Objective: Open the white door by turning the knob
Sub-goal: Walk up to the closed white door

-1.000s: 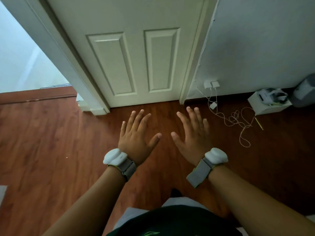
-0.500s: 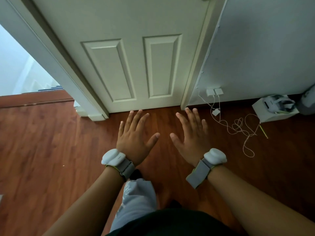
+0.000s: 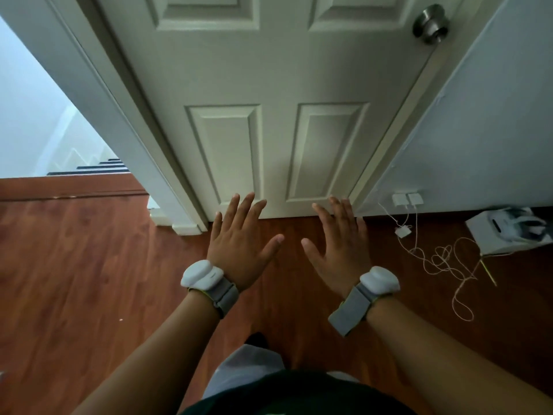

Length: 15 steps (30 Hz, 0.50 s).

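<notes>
A white panelled door (image 3: 278, 79) fills the upper middle of the head view and sits shut in its frame. Its round metal knob (image 3: 431, 23) is at the top right edge of the door. My left hand (image 3: 241, 244) and my right hand (image 3: 339, 250) are held out flat, palms down, fingers spread, low in front of the door's bottom edge. Both hands hold nothing and are far below the knob. Each wrist wears a white band.
Reddish wooden floor (image 3: 74, 265) lies underfoot. To the left of the door frame an open passage shows stairs (image 3: 98, 166). On the right, white chargers (image 3: 408, 200) in a low wall socket trail a tangled cable (image 3: 440, 259) across the floor, beside a white box (image 3: 505, 232).
The view has tilted up and come closer to the door, bringing the knob into sight. Both hands keep the same flat, spread pose.
</notes>
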Tool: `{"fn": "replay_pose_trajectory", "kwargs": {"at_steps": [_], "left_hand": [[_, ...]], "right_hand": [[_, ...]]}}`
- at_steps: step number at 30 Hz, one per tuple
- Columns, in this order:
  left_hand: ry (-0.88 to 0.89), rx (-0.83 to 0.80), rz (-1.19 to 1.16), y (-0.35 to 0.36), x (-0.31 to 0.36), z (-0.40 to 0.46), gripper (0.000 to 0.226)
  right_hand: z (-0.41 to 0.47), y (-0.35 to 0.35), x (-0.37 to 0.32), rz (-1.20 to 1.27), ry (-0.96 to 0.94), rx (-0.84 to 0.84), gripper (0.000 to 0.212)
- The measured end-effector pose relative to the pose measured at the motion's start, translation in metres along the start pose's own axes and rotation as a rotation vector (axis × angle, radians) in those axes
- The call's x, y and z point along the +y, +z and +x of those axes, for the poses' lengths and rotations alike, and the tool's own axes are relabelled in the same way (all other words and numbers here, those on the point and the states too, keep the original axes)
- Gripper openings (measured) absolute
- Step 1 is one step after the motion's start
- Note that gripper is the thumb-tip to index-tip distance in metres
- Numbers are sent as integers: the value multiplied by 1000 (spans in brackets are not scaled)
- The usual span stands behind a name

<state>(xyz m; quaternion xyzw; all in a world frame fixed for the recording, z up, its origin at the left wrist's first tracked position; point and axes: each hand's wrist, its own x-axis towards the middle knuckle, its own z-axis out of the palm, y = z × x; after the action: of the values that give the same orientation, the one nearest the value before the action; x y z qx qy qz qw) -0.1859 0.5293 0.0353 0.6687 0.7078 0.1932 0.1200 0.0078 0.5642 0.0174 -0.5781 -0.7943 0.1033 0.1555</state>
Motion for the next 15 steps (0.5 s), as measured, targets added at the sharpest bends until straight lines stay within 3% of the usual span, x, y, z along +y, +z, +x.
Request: {"fn": "replay_pose_trajectory", "kwargs": {"at_steps": [15], "left_hand": [[52, -5, 8, 10, -16, 79, 75]], "right_hand": [[75, 10, 15, 12, 38, 71, 64]]}}
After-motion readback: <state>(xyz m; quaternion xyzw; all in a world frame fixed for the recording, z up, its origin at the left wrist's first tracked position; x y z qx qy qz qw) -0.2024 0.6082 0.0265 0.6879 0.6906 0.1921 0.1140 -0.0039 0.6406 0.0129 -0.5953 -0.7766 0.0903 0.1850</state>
